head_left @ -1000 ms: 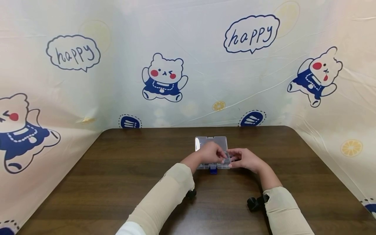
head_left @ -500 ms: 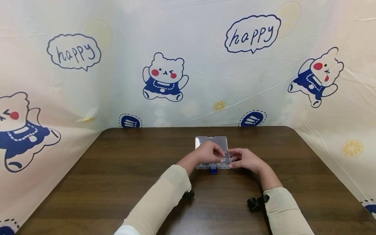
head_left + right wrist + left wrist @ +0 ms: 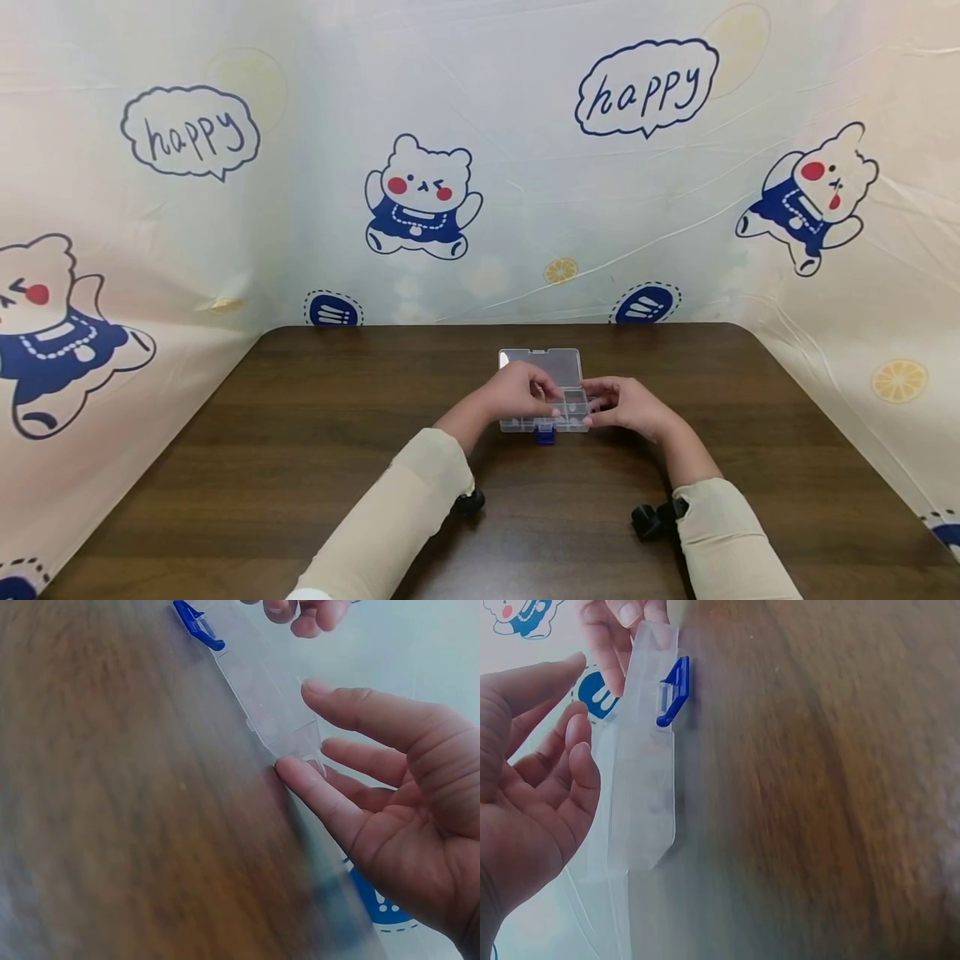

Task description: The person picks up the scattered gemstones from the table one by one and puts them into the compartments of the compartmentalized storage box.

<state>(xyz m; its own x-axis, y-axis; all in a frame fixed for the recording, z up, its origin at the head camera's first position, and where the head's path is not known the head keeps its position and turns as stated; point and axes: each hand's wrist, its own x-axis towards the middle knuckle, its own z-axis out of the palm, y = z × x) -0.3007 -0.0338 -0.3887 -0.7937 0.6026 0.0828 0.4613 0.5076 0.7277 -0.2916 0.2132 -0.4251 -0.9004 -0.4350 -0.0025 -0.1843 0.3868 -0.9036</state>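
Observation:
A clear plastic compartment box stands on the table with its lid raised at the back. A blue latch sits on its front edge. Small pale bits show in some right-hand compartments. Over the box's middle, my left hand has loosely bent fingers; in the left wrist view its thumb and fingers are apart with nothing between them. My right hand is at the box's right end, fingertips against its corner and thumb spread. The left hand hides the box's left compartments in the head view.
The brown wooden table ends at a patterned cloth backdrop behind and on both sides. Black wrist-camera mounts hang at both sleeves, close above the tabletop.
My left hand has shifted left across the box, so more of the right-hand compartments show. The right hand and the box have stayed in place.

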